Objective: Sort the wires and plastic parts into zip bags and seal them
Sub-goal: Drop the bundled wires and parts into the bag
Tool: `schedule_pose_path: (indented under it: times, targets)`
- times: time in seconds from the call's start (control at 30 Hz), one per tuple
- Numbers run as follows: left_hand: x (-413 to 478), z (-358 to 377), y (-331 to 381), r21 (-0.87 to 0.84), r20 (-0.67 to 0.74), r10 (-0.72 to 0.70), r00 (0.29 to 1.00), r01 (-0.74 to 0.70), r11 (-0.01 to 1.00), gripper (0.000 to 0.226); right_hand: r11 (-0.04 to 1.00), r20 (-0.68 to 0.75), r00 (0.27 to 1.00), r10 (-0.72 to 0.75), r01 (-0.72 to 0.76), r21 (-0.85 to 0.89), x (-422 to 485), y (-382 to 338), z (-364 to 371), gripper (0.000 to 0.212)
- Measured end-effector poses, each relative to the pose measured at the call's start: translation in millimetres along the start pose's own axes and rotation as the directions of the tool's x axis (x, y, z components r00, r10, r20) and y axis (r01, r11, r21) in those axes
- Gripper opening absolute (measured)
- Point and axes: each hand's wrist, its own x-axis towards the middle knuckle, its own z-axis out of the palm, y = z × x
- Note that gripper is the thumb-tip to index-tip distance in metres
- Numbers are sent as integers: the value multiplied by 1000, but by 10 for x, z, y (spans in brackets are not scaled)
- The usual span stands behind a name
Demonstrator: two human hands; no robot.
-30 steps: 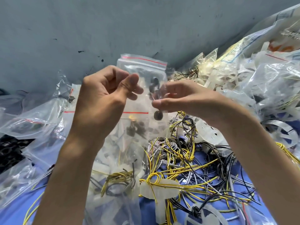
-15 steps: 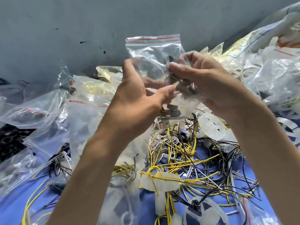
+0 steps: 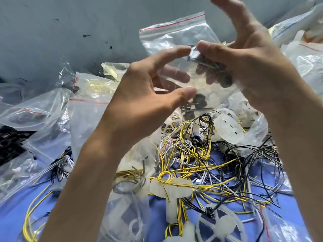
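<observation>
Zip bag (image 3: 178, 30) position: held up in mid-air between both hands, above the pile and in front of the grey wall (image 3: 70, 28). Its top edge, marked by a red line, slants upward to the right and is free of both hands. Whether the closure is pressed together cannot be told. Left hand (image 3: 145, 96): the thumb lies on the near face of the bag at its lower left, and curled fingers (image 3: 174, 74) show through the film from behind, so the film is pinched between them. The index finger reaches forward to just beside the right thumb. Right hand (image 3: 253, 67): the thumb presses the near face at mid-height, and the lower fingers curl behind the film and clamp it. The index finger is raised clear above the bag's top edge and is blurred. Dark parts (image 3: 201, 100) sit in the lower part of the bag, some bunched at the right-hand grip. Directly below, tangled yellow, black and white wires (image 3: 201, 165) cover the blue surface (image 3: 10, 224), mixed with white plastic parts (image 3: 227, 128). Filled bags (image 3: 87, 123) crowd the left side, and a heap of plastic (image 3: 305, 55) closes off the right edge. Bare blue surface shows at the lower left corner and in small gaps between the wires.
</observation>
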Motion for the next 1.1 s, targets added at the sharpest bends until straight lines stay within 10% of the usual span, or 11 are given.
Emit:
schedule_pose_path:
  times: [0.2,0.47,0.77,1.1]
  targets:
    - [21,14,-17,-19,-76,33,997,-34,999,55,999,50,999,-14,15,-28,-37,-95,-78,19]
    - [19,-2,6,146,-218,132,967,-101,984,35,977,253,967,-20,73,-201,-92,-189,-204,70]
    - [24,-53,-49,460,-281,255,925,-103,882,14,952,94,987,-129,150,-267,-74,-170,-214,61]
    - [11,-34,24,262,-142,-12,990,49,964,37,984,74,990,-117,126,-125,-72,-165,-185,32]
